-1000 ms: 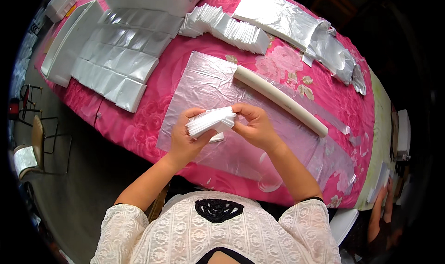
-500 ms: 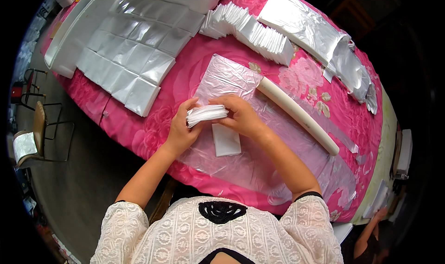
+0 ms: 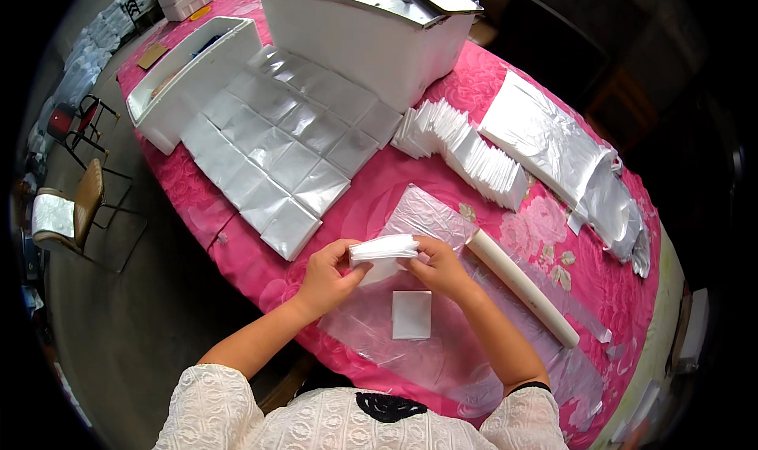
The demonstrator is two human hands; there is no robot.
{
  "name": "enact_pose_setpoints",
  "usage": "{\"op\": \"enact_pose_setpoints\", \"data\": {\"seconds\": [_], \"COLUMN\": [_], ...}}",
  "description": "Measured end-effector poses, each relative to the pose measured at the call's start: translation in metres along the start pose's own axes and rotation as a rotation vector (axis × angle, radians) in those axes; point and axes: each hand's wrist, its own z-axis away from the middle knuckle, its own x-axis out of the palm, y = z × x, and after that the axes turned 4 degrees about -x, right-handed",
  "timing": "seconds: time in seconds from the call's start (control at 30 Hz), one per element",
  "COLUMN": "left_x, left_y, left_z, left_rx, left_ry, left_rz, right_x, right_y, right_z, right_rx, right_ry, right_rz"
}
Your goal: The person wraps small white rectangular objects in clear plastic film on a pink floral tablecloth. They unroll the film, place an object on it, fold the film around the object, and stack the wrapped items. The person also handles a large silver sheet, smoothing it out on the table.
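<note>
A small stack of thin white folded sheets (image 3: 384, 248) is held between both hands above the table. My left hand (image 3: 326, 278) grips its left end, thumb at the front. At the right end, my right hand (image 3: 442, 270) closes fingers and thumb on the same stack. Below the hands, one flat white rectangular piece (image 3: 411, 316) lies on a clear plastic sheet (image 3: 359, 324). To the right of my right hand, a long cream-coloured tube (image 3: 523, 288) rests slantwise on the plastic.
A pink floral cloth (image 3: 237, 241) covers the table. Beyond the hands lie rows of silvery-white square packets (image 3: 276, 150), a leaning row of white folded pieces (image 3: 466, 154) and a silvery plastic bag (image 3: 545, 138). White foam boxes (image 3: 355, 47) stand at the back; chairs (image 3: 88, 205) are at left.
The view has tilted up, so more of the far table shows. The stack in my hands has turned from slanted to nearly level. Both hands still hold it.
</note>
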Motion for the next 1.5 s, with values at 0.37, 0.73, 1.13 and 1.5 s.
{"op": "enact_pose_setpoints", "data": {"seconds": [0.37,0.73,1.13,1.5], "left_x": [-0.018,-0.011,-0.015,-0.014], "left_y": [0.021,0.037,0.039,0.05], "left_z": [-0.123,-0.198,-0.223,-0.223], "left_rx": [-0.271,-0.476,-0.565,-0.561], "left_ry": [0.226,0.185,0.198,0.051], "left_rz": [0.571,0.812,1.028,0.978], "right_x": [0.002,-0.042,-0.026,-0.011], "right_y": [-0.012,-0.007,-0.004,0.017], "right_z": [-0.109,-0.203,-0.198,-0.197], "right_rx": [0.32,0.429,0.348,0.422], "right_ry": [0.216,0.353,0.337,0.385], "right_rz": [-0.667,-0.105,-0.358,-0.708]}}
